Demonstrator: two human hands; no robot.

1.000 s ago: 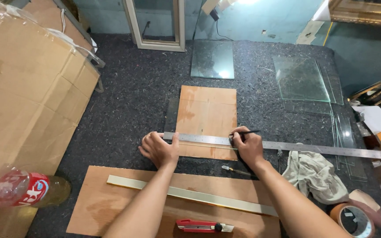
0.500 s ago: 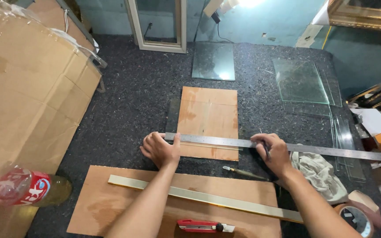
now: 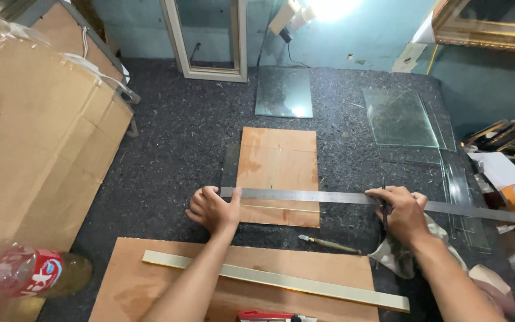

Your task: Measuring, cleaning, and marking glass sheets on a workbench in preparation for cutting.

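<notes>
Head view: left hand (image 3: pixel 213 210) lies flat, pinning steel ruler (image 3: pixel 353 198) across brown board (image 3: pixel 278 176) as guide; right hand (image 3: pixel 402 211) pinches thin dark tool (image 3: pixel 383 203) against its edge.

Left hand (image 3: pixel 213 209) pins steel ruler (image 3: pixel 341 197) across plywood panel (image 3: pixel 278 173); right hand (image 3: pixel 402 210) holds pen

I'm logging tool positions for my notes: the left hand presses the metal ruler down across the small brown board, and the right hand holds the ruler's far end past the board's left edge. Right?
Not quite. In the head view the right hand sits on the metal ruler past the right edge of the small brown board, not the left. The left hand does press the ruler down at the board's left side.
</notes>
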